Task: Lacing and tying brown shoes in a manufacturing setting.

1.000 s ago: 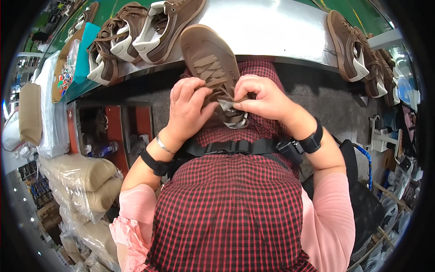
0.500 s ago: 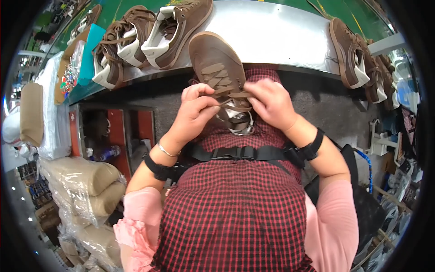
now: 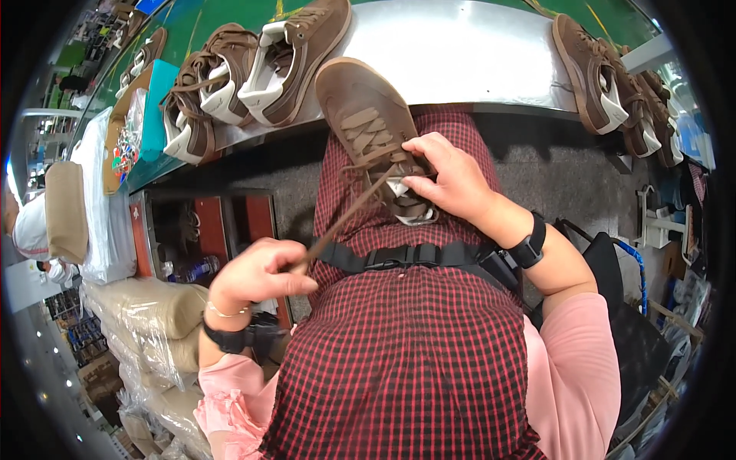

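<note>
Sneaker (image 3: 392,129): where?
— Above the lap (image 3: 460,142), upper facing up, toe overlapping the near edge of the tabletop (image 3: 475,54).
— Left hand (image 3: 264,270)?
— Fingers clenched on a brown lace (image 3: 345,220), stretched straight from the sneaker.
— Right hand (image 3: 454,180)?
— Thumb and forefinger at the lacing (image 3: 365,130) beside the white tongue (image 3: 395,186); cannot tell whether they grip.

"What does your left hand (image 3: 264,274) hold?"
"A brown shoelace (image 3: 347,218), stretched straight from the brown sneaker (image 3: 364,98) over my lap (image 3: 458,132)."
"And your right hand (image 3: 454,180)?"
"It touches that sneaker's lacing (image 3: 366,130); more sneakers (image 3: 307,63) stand on the metal tabletop (image 3: 468,57)."
</note>
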Tool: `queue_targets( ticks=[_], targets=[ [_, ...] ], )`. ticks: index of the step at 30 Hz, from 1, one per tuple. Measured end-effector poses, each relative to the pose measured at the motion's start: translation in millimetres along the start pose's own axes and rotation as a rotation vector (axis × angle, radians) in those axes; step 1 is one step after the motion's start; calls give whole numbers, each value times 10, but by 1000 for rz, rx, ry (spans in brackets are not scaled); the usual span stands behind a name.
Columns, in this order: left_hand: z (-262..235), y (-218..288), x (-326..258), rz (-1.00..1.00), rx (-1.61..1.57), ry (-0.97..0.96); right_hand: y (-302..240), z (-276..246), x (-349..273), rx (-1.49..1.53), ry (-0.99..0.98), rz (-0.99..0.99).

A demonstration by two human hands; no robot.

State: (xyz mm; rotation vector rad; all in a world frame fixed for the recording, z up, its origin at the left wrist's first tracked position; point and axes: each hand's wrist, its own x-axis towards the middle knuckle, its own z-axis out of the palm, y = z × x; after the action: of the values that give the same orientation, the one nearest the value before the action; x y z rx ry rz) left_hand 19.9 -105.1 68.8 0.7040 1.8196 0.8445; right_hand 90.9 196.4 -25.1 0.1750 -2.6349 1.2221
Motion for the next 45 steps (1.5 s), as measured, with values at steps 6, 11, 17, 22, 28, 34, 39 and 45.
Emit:
queue_targets(
  ticks=[6,11,17,22,28,34,39,45],
  targets=[
    [-354,-458,-179,-87,398,1294,60,-48,-124,-210,77,-204],
    [-30,-604,-234,161,-544,690,4,-213,-185,-445,-41,-350],
    [-54,-635,100,-24,764,434,213,-401,-101,166,346,21],
    [-121,273,996,668,693,841,-28,-209,-22,953,-37,105],
    [-85,-34,1863,651,821,954,-676,-1096,-427,-598,-143,-314],
    [-31,85,1847,652,768,976,-876,-1689,-809,-467,115,106],
    [19,89,1600,771,489,950,406,-1242,-920,-611,-168,285],
    [360,-339,1124,262,-91,744,-262,-562,-66,63,-58,8]
  ],
)
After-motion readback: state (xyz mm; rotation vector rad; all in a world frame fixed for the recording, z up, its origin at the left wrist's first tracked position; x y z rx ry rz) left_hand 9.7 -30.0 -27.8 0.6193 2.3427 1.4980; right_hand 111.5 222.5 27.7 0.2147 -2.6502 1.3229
